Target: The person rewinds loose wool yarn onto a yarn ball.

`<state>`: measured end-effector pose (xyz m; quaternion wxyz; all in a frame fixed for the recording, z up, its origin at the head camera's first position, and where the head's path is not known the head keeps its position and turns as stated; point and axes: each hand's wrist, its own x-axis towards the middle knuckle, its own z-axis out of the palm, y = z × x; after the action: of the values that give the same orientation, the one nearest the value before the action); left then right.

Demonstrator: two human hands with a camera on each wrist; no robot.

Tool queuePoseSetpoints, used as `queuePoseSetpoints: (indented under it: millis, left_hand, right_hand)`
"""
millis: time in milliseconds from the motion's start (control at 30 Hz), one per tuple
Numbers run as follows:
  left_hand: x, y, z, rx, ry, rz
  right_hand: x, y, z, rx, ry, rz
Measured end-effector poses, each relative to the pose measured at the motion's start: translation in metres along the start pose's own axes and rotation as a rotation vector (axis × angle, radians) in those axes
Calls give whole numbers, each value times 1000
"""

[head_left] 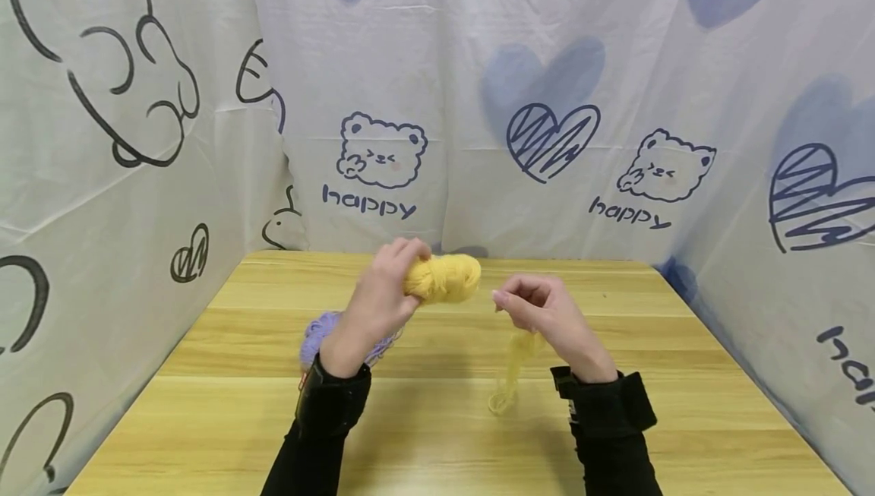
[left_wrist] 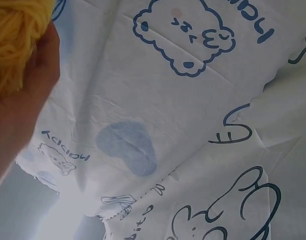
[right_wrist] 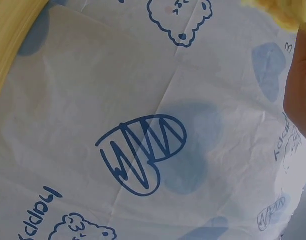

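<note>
A skein of yellow yarn (head_left: 446, 278) is held up above the table by my left hand (head_left: 383, 295), its fingers and thumb curled round one end. In the left wrist view part of the yellow skein (left_wrist: 15, 45) shows against the palm. To its right, apart from the skein, my right hand (head_left: 547, 314) pinches yarn between thumb and fingertips. Loose yellow strands (head_left: 509, 378) hang beneath that hand toward the table top. Behind the left wrist lies a bundle of purple yarn (head_left: 317, 335), partly hidden by the forearm.
The wooden table (head_left: 437, 435) stretches beneath both hands. White printed cloth (head_left: 465, 101) with hearts and bears hangs along the back and both sides. Each wrist wears a black strap.
</note>
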<state>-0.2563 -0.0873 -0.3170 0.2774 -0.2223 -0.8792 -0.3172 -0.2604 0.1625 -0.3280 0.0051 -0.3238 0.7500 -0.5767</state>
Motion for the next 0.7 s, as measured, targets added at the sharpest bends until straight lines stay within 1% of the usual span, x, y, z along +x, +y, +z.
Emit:
queuePoseSetpoints:
  millis: [67, 167, 233, 300, 367, 433, 533, 700]
  left_hand:
    - [-1, 1, 1, 5, -73, 34]
    - [-1, 0, 3, -43, -167, 93]
    - [-2, -1, 4, -100, -217, 138]
    - [-3, -2, 4, -177, -253, 178]
    - [-4, -2, 2, -258, -292, 196]
    - [-5, -1, 0, -333, -322, 203]
    - [-6, 2, -3, -414, -351, 190]
    - [-7, 4, -7, -504, -358, 182]
  right_hand:
    - [-1, -1, 0, 0, 5, -9]
    - [-1, -2, -1, 5, 19, -8]
    - [-1, -3, -1, 10, 30, -5]
    - [0, -3, -1, 14, 36, -4]
    - [0, -3, -1, 20, 41, 0]
    - [1, -2, 0, 26, 43, 7]
    - [2, 0, 2, 21, 48, 16]
    - [4, 3, 4, 11, 54, 15]
